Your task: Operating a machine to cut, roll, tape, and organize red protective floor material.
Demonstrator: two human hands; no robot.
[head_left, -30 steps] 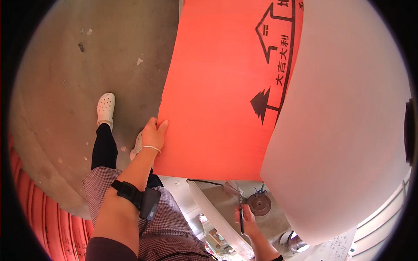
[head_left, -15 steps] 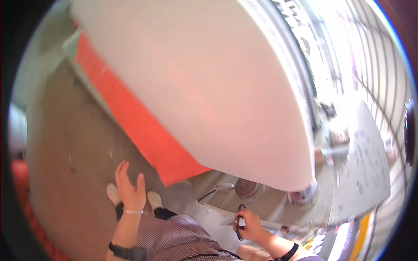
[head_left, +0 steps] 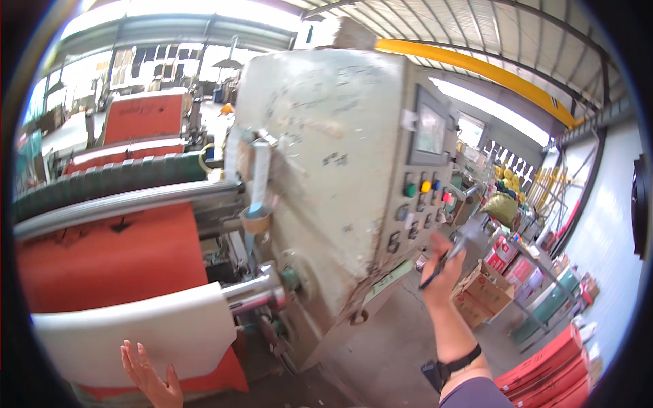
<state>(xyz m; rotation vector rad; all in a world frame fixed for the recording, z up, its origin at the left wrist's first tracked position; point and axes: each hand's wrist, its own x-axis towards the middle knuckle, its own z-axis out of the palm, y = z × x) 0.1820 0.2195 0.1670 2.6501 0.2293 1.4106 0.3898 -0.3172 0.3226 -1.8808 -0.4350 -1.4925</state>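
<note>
My left hand (head_left: 151, 379) is low at the left, fingers spread and holding nothing, in front of the white sheet (head_left: 136, 333) hanging on the roll. Red material (head_left: 122, 255) runs above that sheet and shows again below it. Stretched forward, my right hand (head_left: 445, 272) is closed on what looks like dark-handled scissors (head_left: 430, 279), partly blurred. It is just below the button panel (head_left: 416, 217) on the pale machine cabinet (head_left: 320, 177); whether a finger touches a button cannot be made out. Above the buttons is a grey-framed screen (head_left: 430, 126).
A metal roller (head_left: 129, 207) and a dark green roller (head_left: 122, 173) cross the left side. A tape roll (head_left: 257, 221) hangs by the cabinet. Cardboard boxes (head_left: 484, 289), a rack (head_left: 544, 316) and red rolls (head_left: 544, 364) stand at the right.
My view has swung up and right, from the sheet and floor to the cabinet. My right hand has reached forward to the panel with the scissors. My left hand stays open, lower in view.
</note>
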